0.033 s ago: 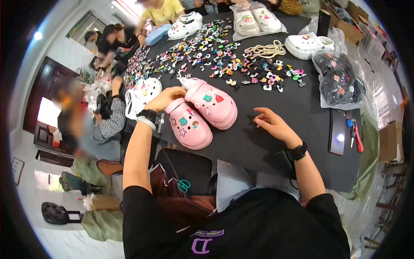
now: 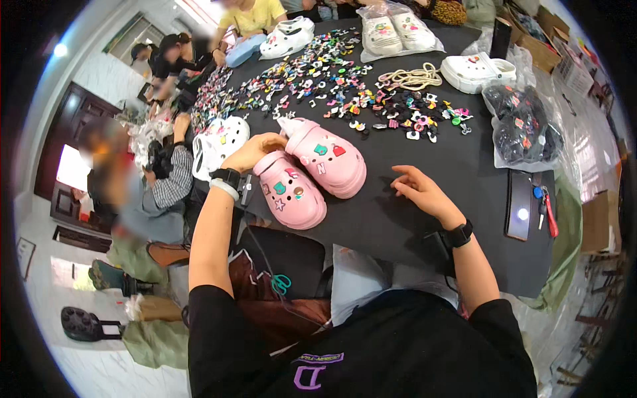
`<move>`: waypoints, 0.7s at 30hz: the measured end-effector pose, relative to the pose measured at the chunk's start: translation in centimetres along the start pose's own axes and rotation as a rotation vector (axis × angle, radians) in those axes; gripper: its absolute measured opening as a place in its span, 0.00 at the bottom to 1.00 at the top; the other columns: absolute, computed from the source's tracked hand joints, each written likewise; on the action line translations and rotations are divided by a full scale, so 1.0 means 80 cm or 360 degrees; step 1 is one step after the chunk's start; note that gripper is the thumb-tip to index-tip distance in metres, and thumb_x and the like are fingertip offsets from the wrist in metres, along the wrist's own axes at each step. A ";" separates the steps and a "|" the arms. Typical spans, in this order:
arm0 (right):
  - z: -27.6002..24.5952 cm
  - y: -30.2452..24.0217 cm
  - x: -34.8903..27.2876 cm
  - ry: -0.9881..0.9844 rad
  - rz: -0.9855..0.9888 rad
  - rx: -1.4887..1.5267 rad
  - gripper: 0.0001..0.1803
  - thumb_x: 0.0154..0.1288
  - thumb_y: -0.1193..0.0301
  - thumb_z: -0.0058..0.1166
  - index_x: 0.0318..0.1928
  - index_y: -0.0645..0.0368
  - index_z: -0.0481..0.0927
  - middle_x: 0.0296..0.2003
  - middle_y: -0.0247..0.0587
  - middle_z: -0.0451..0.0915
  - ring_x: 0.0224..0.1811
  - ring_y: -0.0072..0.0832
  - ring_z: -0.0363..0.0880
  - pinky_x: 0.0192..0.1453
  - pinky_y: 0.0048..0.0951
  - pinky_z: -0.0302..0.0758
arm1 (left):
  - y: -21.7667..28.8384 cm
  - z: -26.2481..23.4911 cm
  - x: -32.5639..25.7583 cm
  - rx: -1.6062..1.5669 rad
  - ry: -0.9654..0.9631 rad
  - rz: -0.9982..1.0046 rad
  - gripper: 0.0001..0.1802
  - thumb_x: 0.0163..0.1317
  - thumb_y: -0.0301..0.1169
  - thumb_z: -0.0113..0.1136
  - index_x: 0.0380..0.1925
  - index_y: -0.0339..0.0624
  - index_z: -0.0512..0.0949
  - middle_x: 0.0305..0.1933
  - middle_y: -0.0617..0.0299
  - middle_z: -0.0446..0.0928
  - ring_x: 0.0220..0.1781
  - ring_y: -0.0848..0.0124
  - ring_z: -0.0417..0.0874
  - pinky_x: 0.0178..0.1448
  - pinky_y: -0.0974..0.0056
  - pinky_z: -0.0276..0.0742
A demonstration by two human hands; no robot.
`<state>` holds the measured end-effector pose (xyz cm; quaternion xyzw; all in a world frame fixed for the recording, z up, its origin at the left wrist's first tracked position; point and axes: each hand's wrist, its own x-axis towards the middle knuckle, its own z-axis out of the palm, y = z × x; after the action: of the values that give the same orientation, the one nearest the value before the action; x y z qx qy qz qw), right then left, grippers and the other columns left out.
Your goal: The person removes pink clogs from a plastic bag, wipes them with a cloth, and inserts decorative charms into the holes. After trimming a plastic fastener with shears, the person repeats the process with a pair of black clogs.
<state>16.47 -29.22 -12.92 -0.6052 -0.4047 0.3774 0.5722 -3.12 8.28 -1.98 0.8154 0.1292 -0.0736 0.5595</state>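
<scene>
A pair of pink clogs sits side by side on the black table, toes toward me. Colourful charms are fixed on the toe of the left clog [image 2: 290, 192] and the right clog [image 2: 326, 159]. My left hand [image 2: 255, 151] grips the left clog at its heel, its fingertips hidden behind the shoes. To the right of the pair, my right hand [image 2: 423, 191] is held over the table with nothing in it, fingers apart and slightly bent. Past my left hand lies a white clog [image 2: 222, 142] with charms. Loose shoe charms [image 2: 312, 73] are spread thickly beyond the pink pair.
Bagged white clogs [image 2: 398, 33], a coil of cord [image 2: 411, 77] and a white clog [image 2: 474, 71] stand at the back. On the right are bagged black clogs [image 2: 524, 129], a phone [image 2: 519, 205] and keys [image 2: 541, 205]. Several people sit along the left and far sides.
</scene>
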 end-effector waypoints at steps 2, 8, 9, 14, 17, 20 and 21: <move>0.002 -0.008 0.001 -0.0014 0.0030 0.0042 0.23 0.69 0.67 0.52 0.61 0.60 0.67 0.44 0.42 0.78 0.41 0.24 0.78 0.48 0.26 0.74 | -0.017 -0.006 -0.019 -0.0077 0.0166 0.0093 0.18 0.55 0.20 0.62 0.48 0.35 0.76 0.49 0.57 0.79 0.48 0.71 0.80 0.55 0.66 0.75; -0.005 -0.023 -0.007 -0.0024 0.0118 0.0126 0.23 0.69 0.69 0.53 0.62 0.60 0.66 0.46 0.40 0.77 0.45 0.22 0.76 0.50 0.24 0.73 | 0.054 0.015 -0.092 0.0302 0.0950 0.0405 0.17 0.60 0.24 0.60 0.50 0.36 0.74 0.51 0.56 0.79 0.53 0.68 0.79 0.61 0.64 0.72; 0.001 -0.030 -0.008 0.0052 0.0035 0.0162 0.25 0.68 0.70 0.53 0.63 0.59 0.65 0.48 0.39 0.76 0.46 0.23 0.75 0.51 0.24 0.73 | 0.094 0.036 -0.113 0.0080 0.0988 0.0486 0.16 0.61 0.24 0.59 0.50 0.35 0.74 0.50 0.54 0.79 0.53 0.66 0.79 0.60 0.63 0.72; 0.011 -0.126 -0.003 0.0020 -0.0384 0.0089 0.28 0.67 0.75 0.53 0.66 0.57 0.61 0.53 0.40 0.73 0.50 0.24 0.74 0.54 0.26 0.71 | 0.270 0.130 -0.243 -0.0417 0.0083 0.0910 0.21 0.67 0.45 0.50 0.50 0.40 0.73 0.52 0.49 0.75 0.55 0.59 0.76 0.58 0.44 0.70; 0.011 -0.162 0.017 0.0080 -0.0472 0.0102 0.28 0.68 0.75 0.52 0.66 0.58 0.61 0.53 0.40 0.73 0.50 0.25 0.74 0.54 0.26 0.70 | 0.248 0.132 -0.242 -0.0479 0.0115 0.1039 0.21 0.67 0.45 0.51 0.49 0.40 0.73 0.52 0.50 0.75 0.55 0.59 0.76 0.57 0.44 0.70; -0.013 -0.170 0.030 0.0176 -0.0492 -0.0069 0.26 0.70 0.73 0.50 0.66 0.59 0.61 0.53 0.41 0.73 0.50 0.25 0.75 0.55 0.26 0.70 | 0.231 0.130 -0.225 -0.0539 0.0074 0.1230 0.21 0.67 0.45 0.51 0.49 0.41 0.73 0.51 0.50 0.75 0.54 0.60 0.76 0.57 0.45 0.70; -0.021 -0.174 0.035 0.0201 -0.0464 -0.0102 0.26 0.70 0.73 0.49 0.66 0.59 0.61 0.53 0.42 0.74 0.50 0.25 0.75 0.55 0.26 0.70 | 0.228 0.127 -0.219 -0.0546 0.0065 0.1291 0.20 0.67 0.45 0.51 0.49 0.41 0.73 0.51 0.50 0.75 0.54 0.60 0.77 0.57 0.45 0.70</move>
<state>18.28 -27.06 1.06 -0.5805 -0.4633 0.2386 0.6257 -14.26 -9.68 15.26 0.6967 -0.1801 0.1907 0.6677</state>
